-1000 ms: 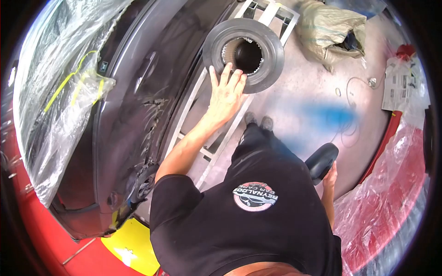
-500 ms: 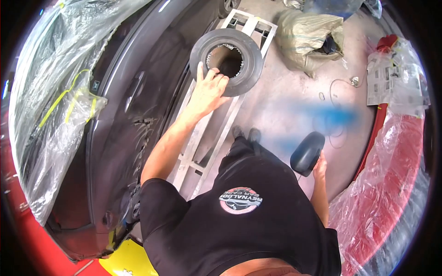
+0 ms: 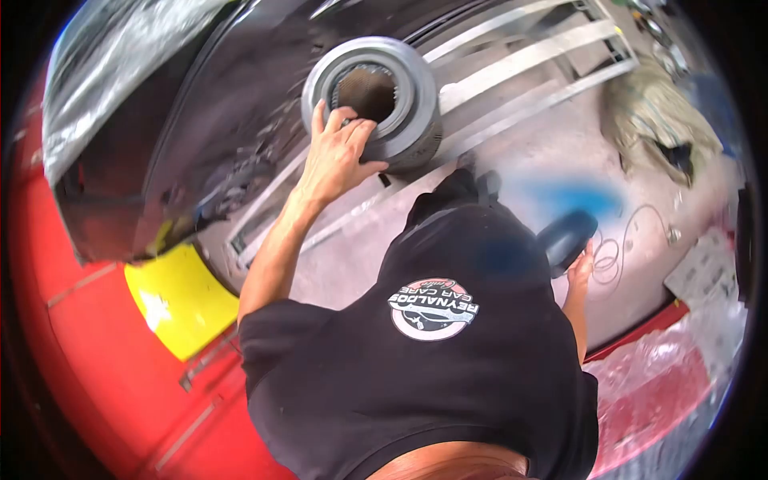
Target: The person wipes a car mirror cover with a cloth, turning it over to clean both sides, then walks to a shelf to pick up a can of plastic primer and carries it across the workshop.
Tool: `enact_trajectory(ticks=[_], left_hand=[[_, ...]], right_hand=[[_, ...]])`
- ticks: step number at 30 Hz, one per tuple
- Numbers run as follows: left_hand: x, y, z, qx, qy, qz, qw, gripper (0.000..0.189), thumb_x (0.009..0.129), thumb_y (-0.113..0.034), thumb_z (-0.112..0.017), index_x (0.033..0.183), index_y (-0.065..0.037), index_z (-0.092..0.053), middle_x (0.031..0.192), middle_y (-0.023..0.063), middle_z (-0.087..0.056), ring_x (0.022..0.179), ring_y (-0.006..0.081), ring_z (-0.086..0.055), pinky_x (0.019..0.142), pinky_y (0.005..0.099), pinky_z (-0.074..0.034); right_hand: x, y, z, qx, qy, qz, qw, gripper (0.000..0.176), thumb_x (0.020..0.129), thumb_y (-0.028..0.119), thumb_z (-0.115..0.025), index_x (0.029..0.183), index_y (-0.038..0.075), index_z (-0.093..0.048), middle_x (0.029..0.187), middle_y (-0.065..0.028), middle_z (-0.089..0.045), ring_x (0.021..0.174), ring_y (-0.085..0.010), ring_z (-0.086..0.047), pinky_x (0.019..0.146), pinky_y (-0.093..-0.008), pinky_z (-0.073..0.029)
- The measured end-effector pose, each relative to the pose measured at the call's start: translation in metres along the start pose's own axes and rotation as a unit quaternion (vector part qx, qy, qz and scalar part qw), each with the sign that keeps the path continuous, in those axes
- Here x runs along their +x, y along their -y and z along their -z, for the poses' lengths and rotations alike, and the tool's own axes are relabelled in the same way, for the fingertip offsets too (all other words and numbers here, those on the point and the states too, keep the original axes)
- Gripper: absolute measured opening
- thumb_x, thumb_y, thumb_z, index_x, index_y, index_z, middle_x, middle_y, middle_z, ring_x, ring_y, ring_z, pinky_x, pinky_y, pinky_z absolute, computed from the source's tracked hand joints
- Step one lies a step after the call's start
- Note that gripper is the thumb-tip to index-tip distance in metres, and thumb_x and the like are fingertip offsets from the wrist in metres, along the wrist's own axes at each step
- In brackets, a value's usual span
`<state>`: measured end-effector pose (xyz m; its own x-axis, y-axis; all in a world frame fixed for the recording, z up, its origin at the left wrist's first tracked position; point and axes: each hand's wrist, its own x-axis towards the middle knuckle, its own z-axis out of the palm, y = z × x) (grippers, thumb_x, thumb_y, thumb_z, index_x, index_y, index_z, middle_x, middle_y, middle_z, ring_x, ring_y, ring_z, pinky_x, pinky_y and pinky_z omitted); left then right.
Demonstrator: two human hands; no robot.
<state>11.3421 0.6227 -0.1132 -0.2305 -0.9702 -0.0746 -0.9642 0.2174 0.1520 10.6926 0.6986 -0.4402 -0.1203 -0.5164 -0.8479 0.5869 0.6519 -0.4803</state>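
The floor (image 3: 512, 152) is bare grey concrete, smeared with a blue paint patch (image 3: 572, 196) near its middle. A long aluminium ladder frame (image 3: 528, 54) lies flat along the far side, just beside a dark car body (image 3: 200, 120). A grey ring-shaped drum (image 3: 372, 100) rests on the frame's rails. Toward the floor's right edge lie a crumpled sack (image 3: 652, 128), a loose coil of wire (image 3: 620, 240) and sheets of newspaper (image 3: 708, 272).

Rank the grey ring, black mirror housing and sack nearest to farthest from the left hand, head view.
1. grey ring: gripped by the left hand, top centre.
2. black mirror housing: in the right hand, right side.
3. sack: on floor, far right.
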Motion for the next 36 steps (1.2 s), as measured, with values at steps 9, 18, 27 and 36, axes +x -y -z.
enact_trajectory(ticks=[9, 18, 27, 36], left_hand=[[-0.19, -0.021, -0.033, 0.032, -0.024, 0.253, 0.967, 0.069, 0.065, -0.028, -0.092, 0.123, -0.005, -0.064, 0.117, 0.0094, -0.069, 0.124, 0.0315, -0.054, 0.119, 0.0599, -0.024], [-0.229, -0.059, -0.074, 0.036, -0.069, 0.339, 0.938, 0.078, 0.066, -0.037, -0.091, 0.129, -0.005, -0.058, 0.125, 0.013, -0.064, 0.127, 0.0352, -0.053, 0.118, 0.0607, -0.024], [-0.136, -0.065, -0.042, -0.063, -0.255, 0.233, 0.936, 0.024, 0.083, -0.014, -0.08, 0.101, -0.002, -0.07, 0.129, 0.02, -0.06, 0.123, 0.0389, -0.055, 0.105, 0.0509, -0.041], [0.095, -0.116, -0.103, -0.437, -0.028, 0.077, 0.896, 0.054, 0.093, -0.024, -0.074, 0.138, 0.0, -0.057, 0.131, 0.0208, -0.062, 0.12, 0.0309, -0.062, 0.096, 0.0412, -0.051]], right_hand=[[0.064, 0.071, -0.109, -0.127, 0.133, 0.015, 0.983, 0.046, 0.106, 0.04, -0.055, 0.131, 0.003, -0.06, 0.119, -0.0118, -0.071, 0.107, -0.0225, -0.069, 0.097, -0.037, -0.054], [0.109, 0.064, -0.146, -0.112, 0.18, 0.083, 0.974, 0.056, 0.103, 0.039, -0.06, 0.145, 0.003, -0.051, 0.142, -0.0141, -0.058, 0.127, -0.0263, -0.057, 0.115, -0.041, -0.039], [0.034, 0.088, -0.167, -0.018, 0.145, 0.112, 0.983, 0.048, 0.106, 0.045, -0.054, 0.134, 0.006, -0.057, 0.113, -0.0181, -0.072, 0.107, -0.0279, -0.068, 0.1, -0.0425, -0.052], [0.009, 0.121, -0.111, 0.11, 0.171, 0.184, 0.962, 0.04, 0.107, 0.042, -0.05, 0.126, 0.008, -0.059, 0.121, -0.0147, -0.069, 0.116, -0.0247, -0.063, 0.103, -0.0417, -0.049]])
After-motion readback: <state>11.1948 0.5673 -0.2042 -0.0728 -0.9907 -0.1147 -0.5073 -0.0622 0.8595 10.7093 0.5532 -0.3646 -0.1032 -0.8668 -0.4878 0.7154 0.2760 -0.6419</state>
